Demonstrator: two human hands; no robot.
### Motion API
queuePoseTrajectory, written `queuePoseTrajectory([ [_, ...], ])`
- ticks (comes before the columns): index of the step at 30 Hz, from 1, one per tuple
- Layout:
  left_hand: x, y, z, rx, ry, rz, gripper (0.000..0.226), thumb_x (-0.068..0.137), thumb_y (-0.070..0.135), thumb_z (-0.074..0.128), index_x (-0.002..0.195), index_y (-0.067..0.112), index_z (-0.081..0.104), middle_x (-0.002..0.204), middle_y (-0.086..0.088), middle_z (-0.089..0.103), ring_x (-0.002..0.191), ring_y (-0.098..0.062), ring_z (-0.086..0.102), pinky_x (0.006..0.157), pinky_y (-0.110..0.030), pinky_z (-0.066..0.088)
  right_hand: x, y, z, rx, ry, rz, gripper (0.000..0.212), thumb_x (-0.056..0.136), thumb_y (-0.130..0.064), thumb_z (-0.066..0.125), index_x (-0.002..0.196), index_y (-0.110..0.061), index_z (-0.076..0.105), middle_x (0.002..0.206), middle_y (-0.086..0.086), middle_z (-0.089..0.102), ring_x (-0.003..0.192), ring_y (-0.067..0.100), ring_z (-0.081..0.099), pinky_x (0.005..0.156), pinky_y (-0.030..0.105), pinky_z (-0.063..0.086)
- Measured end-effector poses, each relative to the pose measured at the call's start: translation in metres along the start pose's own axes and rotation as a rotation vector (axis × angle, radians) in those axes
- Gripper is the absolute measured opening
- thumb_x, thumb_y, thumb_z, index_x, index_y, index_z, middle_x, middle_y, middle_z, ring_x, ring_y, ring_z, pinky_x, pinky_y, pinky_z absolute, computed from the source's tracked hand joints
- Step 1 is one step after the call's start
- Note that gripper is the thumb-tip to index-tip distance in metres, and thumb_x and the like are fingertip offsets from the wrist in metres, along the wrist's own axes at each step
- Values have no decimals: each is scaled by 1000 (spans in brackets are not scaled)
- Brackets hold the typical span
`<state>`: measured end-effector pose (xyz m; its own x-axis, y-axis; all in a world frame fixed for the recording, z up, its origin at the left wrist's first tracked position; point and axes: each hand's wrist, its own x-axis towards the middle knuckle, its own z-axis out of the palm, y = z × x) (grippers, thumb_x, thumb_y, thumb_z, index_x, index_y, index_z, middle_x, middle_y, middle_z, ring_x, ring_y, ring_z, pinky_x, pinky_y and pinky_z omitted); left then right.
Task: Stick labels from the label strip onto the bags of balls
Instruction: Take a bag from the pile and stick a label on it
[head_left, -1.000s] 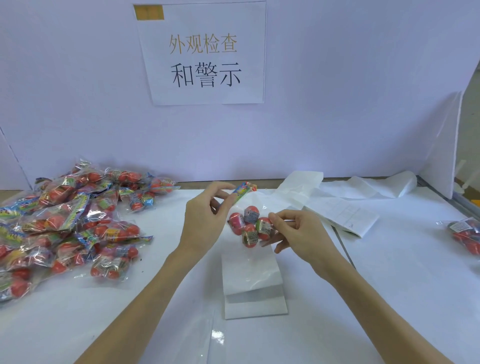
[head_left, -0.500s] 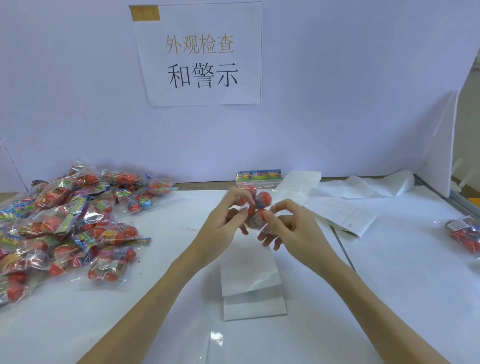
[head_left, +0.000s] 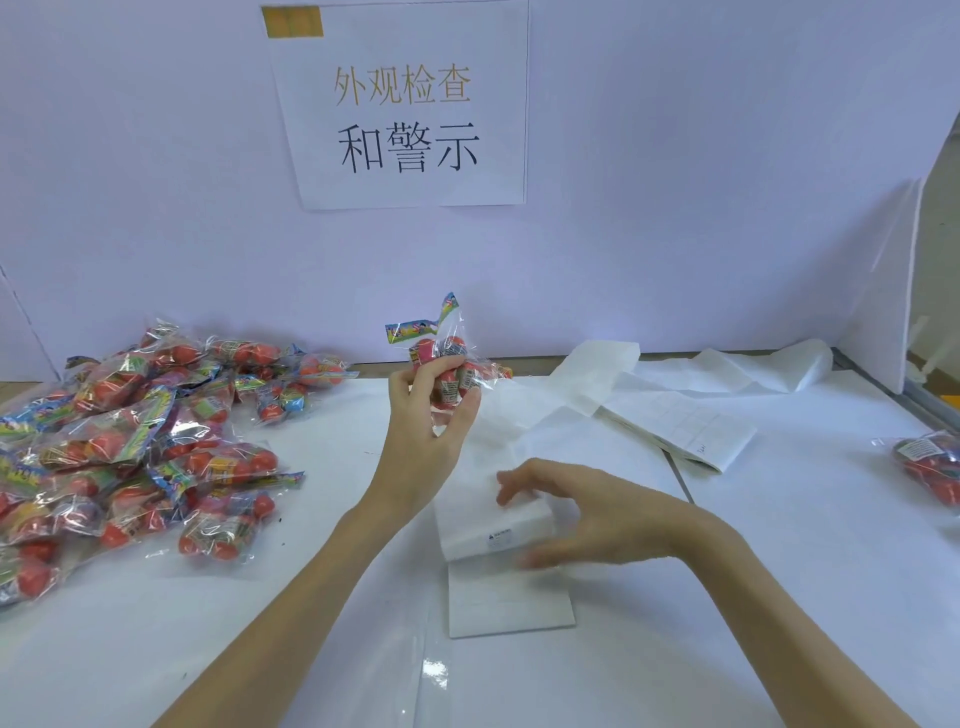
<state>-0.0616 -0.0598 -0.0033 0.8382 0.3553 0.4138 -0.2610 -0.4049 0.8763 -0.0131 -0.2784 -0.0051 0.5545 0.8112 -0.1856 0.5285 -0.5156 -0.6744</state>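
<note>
The left hand (head_left: 426, 415) is gripping one bag (head_left: 451, 364) of red balls, fingers curled round its lower part, and is holding it up off the table (head_left: 779, 597) with the printed header pointing away, probably so a clear face is showing for a label. The right hand (head_left: 576, 512) is hovering low over the folded label strip (head_left: 493, 525) lying near the middle, fingers loosely spread and blurred; it is grasping nothing I can make out, and whether a fingertip is touching the strip I cannot tell. It looks to be going for the next label, so the peel is not yet begun. The pile (head_left: 135, 447) of bags is lying at the left, well apart from the strip, likely the stock waiting its turn. One lone bag (head_left: 930, 467) is sitting at the far right edge, with what looks like a white label on it. Spent backing paper (head_left: 727, 371) is trailing off toward the far right.
</note>
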Motion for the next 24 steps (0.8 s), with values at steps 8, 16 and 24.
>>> queuePoseTrajectory([
  [8,-2,1,0,-7,-268,-72,23,100,46,59,95,34,78,102,3,60,81,-2,61,73,-16,48,9,7,-9,141,546,-18,29,97,-30,73,69,-31,65,66,-21,65,60,5,53,59,14,40],
  [16,-4,0,11,-53,-232,-246,24,102,45,60,96,33,80,108,-7,66,91,-26,62,83,-31,49,14,2,-1,257,767,-130,21,94,-13,76,101,-32,72,94,-20,73,87,7,69,75,16,54],
  [24,-6,3,13,-151,-103,-325,23,98,43,67,86,33,84,106,-17,66,90,-19,62,83,-34,46,20,3,12,140,785,-206,23,97,-12,71,104,-34,72,96,-14,74,91,7,68,76,17,53],
])
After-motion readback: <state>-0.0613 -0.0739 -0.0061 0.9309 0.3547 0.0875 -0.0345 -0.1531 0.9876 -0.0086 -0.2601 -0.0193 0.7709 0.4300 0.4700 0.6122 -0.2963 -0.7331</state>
